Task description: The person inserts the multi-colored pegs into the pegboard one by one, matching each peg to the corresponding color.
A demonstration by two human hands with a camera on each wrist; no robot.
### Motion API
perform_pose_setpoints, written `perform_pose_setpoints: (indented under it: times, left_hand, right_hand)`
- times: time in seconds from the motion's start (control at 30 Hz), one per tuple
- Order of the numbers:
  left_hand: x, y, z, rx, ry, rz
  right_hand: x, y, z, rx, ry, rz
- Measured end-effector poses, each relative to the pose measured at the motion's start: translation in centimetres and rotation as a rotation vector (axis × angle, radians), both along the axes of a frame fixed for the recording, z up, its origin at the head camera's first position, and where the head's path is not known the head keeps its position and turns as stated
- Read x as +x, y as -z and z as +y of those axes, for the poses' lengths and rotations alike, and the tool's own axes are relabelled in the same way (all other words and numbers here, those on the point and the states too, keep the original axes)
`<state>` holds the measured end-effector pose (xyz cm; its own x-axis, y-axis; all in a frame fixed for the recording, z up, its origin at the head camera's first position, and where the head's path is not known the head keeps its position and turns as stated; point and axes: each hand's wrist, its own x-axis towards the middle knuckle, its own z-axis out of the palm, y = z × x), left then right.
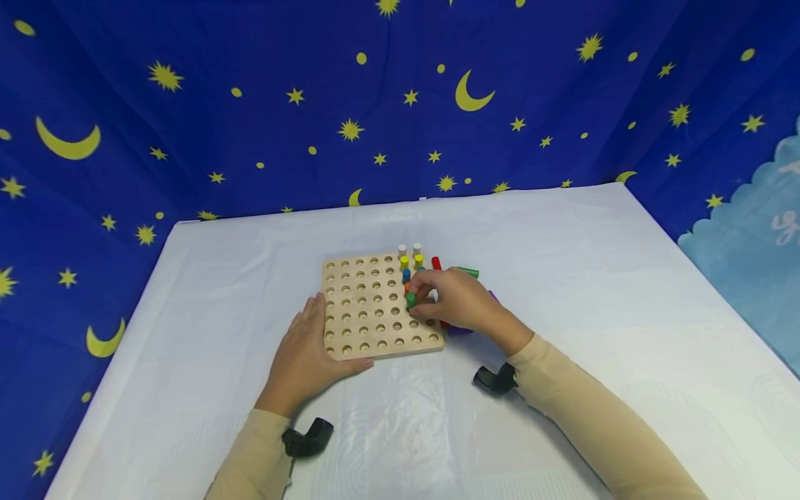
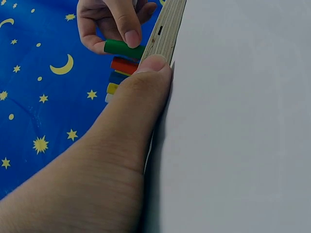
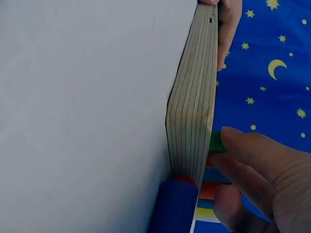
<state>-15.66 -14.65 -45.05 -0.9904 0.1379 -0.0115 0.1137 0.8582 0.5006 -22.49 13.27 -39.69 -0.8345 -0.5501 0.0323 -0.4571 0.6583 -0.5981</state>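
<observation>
A light wooden pegboard [image 1: 353,310] with rows of round holes lies on the table. My left hand [image 1: 303,364] rests against it, straight fingers along its left edge and thumb along the front edge. Over the board's right part, my right hand [image 1: 459,298] pinches a green peg [image 1: 410,300] between thumb and finger. In the left wrist view this green peg [image 2: 119,47] stands out from the board's face, its lower end right at the surface. Behind it stand white [image 1: 403,251], yellow [image 1: 404,262], blue [image 1: 407,276] and orange pegs [image 1: 407,287], some partly hidden by the right hand.
Loose pegs lie beside the board's right edge: a red one [image 1: 436,263], a green one [image 1: 470,273] and a purple one [image 1: 461,332], partly behind the right hand. A white cover [image 1: 206,312] spreads over the table. A blue starry curtain [image 1: 262,104] hangs behind.
</observation>
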Motion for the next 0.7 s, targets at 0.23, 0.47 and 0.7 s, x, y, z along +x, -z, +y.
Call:
perform_pose_setpoints:
  times: [0.23, 0.47, 0.7]
  left_hand:
    - [-0.02, -0.04, 0.03, 0.001, -0.003, -0.005]
    - [0.0, 0.01, 0.08, -0.005, -0.007, -0.018]
    - [-0.04, 0.09, 0.09, 0.005, -0.005, -0.009]
  right_hand:
    - [-0.06, -0.05, -0.24, 0.028, 0.005, 0.013]
    - [-0.1, -0.08, -0.47, 0.072, -0.019, 0.04]
    - [-0.16, 0.14, -0.08, 0.05, -0.038, 0.067]
